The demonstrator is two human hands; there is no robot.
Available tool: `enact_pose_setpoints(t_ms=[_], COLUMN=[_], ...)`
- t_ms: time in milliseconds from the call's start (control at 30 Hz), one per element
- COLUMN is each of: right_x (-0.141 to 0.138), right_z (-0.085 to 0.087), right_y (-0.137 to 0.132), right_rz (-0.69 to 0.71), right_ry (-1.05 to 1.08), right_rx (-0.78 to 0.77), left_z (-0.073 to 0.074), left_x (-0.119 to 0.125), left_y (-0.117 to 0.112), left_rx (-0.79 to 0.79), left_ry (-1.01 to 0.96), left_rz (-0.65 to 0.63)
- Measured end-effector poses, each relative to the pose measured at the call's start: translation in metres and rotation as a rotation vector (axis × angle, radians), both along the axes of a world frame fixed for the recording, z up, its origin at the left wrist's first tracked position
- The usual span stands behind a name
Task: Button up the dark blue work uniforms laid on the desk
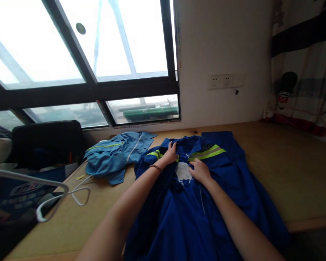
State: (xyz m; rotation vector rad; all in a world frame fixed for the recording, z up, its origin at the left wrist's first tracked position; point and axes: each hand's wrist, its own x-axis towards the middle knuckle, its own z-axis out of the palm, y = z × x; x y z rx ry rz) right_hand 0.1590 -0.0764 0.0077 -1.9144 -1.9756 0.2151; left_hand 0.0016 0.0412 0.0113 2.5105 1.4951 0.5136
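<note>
A dark blue work jacket (176, 224) with yellow-green reflective stripes lies spread over the wooden surface, collar toward the wall, its front parted at the chest. My left hand (170, 155) grips the cloth of the left front panel just below the collar. Lower and to the right, my right hand (200, 171) has its fingers closed on the edge of the other front panel. Between the hands a pale lining patch (183, 171) shows. The fingertips of both hands are partly hidden in the fabric. The jacket's lower end runs out of view.
Left of the jacket lies a crumpled lighter blue work shirt (116, 154). A white cable (80, 192) loops over the board's left side, near a dark bag (46, 143). Behind are a window (136, 87) and wall sockets (220, 81); a curtain (301, 72) hangs at right.
</note>
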Motion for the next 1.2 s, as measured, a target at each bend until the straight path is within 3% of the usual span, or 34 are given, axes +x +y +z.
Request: enact_pose_setpoints(t_ms=[200,367,467,700,900,1000,1067,1200], right_x=[-0.005,-0.004,-0.004,-0.003,0.006,0.005,-0.002,-0.023], right_z=[-0.005,-0.008,-0.008,-0.011,-0.021,-0.014,-0.002,0.021], right_y=[0.000,0.004,0.004,0.011,0.018,0.014,0.010,0.010], right_rz=[-0.017,-0.075,-0.070,-0.073,-0.057,-0.051,-0.025,0.149], right_ry=[0.047,0.075,0.103,0.262,0.586,0.737,0.883,1.392], right_rx=[0.070,0.038,0.002,-0.030,-0.019,0.068,0.077,-0.220], left_z=[-0.004,-0.006,-0.010,-0.015,-0.014,-0.013,-0.010,-0.005], left_x=[-0.022,-0.022,-0.021,-0.029,-0.031,-0.032,-0.032,-0.028], left_y=[-0.048,-0.065,-0.067,-0.063,-0.063,-0.065,-0.066,-0.063], left_rx=[0.013,0.142,0.182,0.014,-0.046,-0.116,-0.298,-0.669], left_ry=[0.152,0.080,0.031,-0.147,-0.228,-0.416,-0.654,-1.204], left_rz=[-0.219,-0.054,-0.025,0.007,0.070,0.054,0.039,-0.017])
